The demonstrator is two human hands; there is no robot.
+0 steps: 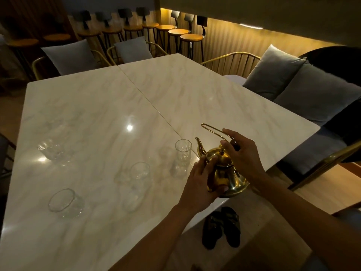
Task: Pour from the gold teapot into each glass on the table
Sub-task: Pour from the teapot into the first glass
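Currently teapot (pixel 222 171) is sitting at the table (pixel 97 106) edge, left hand (pixel 203 180) wrapping its body, right hand (pixel 244 153) curling on the handle, spout aiming at the nearest glass (pixel 182 153), so a tilting slip is risking spill or glass knock.

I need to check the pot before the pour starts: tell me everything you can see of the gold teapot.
The gold teapot looks like shiny polished metal, with a curved spout toward the nearest glass, a knobbed lid, a flared base and a thin wire loop handle. It is upright at the table's near right edge. The left hand cups its body; the right hand grips the handle's dark grip.
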